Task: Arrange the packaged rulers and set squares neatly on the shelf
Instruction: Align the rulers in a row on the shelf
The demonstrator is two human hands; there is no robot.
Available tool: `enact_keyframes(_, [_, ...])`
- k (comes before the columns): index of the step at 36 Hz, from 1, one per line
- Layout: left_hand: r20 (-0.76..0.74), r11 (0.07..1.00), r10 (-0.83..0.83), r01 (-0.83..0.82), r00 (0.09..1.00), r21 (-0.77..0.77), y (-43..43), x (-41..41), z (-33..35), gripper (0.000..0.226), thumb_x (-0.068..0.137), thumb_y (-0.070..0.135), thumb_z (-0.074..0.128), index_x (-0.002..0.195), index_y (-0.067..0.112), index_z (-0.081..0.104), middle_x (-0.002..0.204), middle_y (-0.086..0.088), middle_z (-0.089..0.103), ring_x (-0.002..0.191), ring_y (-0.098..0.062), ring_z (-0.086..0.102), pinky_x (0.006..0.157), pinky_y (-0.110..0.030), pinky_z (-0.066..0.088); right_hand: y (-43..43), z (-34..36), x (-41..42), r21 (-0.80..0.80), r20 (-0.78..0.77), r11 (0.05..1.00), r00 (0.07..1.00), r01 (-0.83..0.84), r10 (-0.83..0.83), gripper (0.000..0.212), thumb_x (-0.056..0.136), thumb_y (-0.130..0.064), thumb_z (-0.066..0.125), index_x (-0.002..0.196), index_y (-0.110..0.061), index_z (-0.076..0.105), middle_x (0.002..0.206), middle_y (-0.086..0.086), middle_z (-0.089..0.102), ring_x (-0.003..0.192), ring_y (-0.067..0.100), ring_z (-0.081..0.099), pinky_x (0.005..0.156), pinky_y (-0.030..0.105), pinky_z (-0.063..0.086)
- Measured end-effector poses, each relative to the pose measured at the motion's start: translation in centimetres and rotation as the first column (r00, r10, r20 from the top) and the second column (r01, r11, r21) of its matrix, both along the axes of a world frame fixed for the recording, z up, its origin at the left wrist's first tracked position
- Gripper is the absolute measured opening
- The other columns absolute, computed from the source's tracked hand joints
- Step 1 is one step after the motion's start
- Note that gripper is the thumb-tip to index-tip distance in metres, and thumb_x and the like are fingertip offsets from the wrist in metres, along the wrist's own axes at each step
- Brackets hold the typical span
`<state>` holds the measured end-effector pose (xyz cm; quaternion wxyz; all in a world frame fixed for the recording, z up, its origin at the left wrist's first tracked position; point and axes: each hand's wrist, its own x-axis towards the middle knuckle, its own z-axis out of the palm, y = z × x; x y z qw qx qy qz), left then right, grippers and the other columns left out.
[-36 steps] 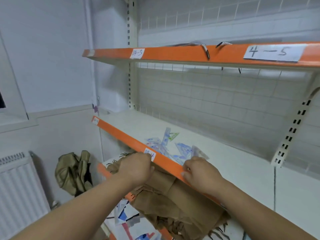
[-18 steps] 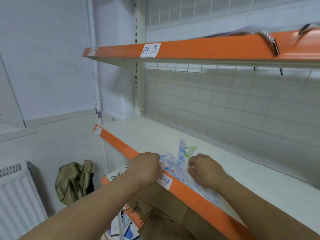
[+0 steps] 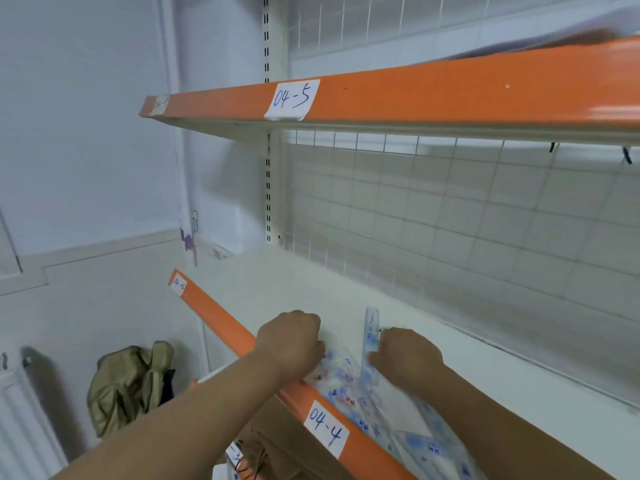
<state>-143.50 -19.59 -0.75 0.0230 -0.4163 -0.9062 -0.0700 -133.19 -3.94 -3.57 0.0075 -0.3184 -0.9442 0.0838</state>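
Currently both hands are over the white metal shelf (image 3: 311, 289), whereas a second ago they were at its orange front rail (image 3: 214, 317) with the stock lying loose beyond them. The clear plastic packets of blue-printed rulers and set squares (image 3: 346, 386) now sit bunched between the hands, just behind the rail near the handwritten "04-4" label (image 3: 325, 429). One long narrow ruler packet (image 3: 370, 327) points away toward the far side. In my judgement, gathering has begun but the pile is not yet squared.

The left hand (image 3: 291, 344) is curled, knuckles up, against the left side of the pile. The right hand (image 3: 405, 358) is curled at the right side, thumb beside the long packet. The fingertips are hidden, so I cannot tell whether either hand grips or merely presses.

Further packets trail along the rail toward the near right, blurred and overlapping. The rail's raised lip stands between the reaching forearms and the stock. Behind is a white wire-grid back panel (image 3: 450, 220); above, an orange-edged upper shelf (image 3: 450, 88). Below left lie an olive fabric bag (image 3: 128, 386) and a white radiator (image 3: 17, 427).
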Motion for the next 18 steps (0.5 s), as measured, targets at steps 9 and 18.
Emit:
enact_keyframes(9, [0.019, 0.996, -0.086, 0.086, 0.996, -0.017, 1.7, -2.1, -0.6, 0.034, 0.097, 0.034, 0.043, 0.124, 0.015, 0.054, 0.124, -0.004, 0.055, 0.115, -0.022, 0.052, 0.087, -0.033, 0.044, -0.9, 0.4, -1.1, -0.04, 0.093, 0.997, 0.993, 0.07, -0.066, 0.046, 0.088, -0.056, 0.055, 0.11, -0.016, 0.054, 0.112, 0.0, 0.061, 0.103, 0.018, 0.059, 0.08, 0.029, 0.044])
enact_keyframes(18, [0.047, 0.979, -0.2, 0.201, 0.979, -0.038, 2.6, -3.9, -0.8, 0.034, 0.097, 0.037, 0.043, 0.122, 0.017, 0.054, 0.122, -0.003, 0.055, 0.115, -0.021, 0.052, 0.091, -0.033, 0.045, -0.6, 0.5, -2.2, -0.1, 0.129, 0.963, 0.963, 0.249, -0.235, 0.017, 0.083, -0.022, 0.066, 0.078, -0.013, 0.051, 0.087, 0.0, 0.057, 0.093, 0.017, 0.061, 0.069, 0.024, 0.041])
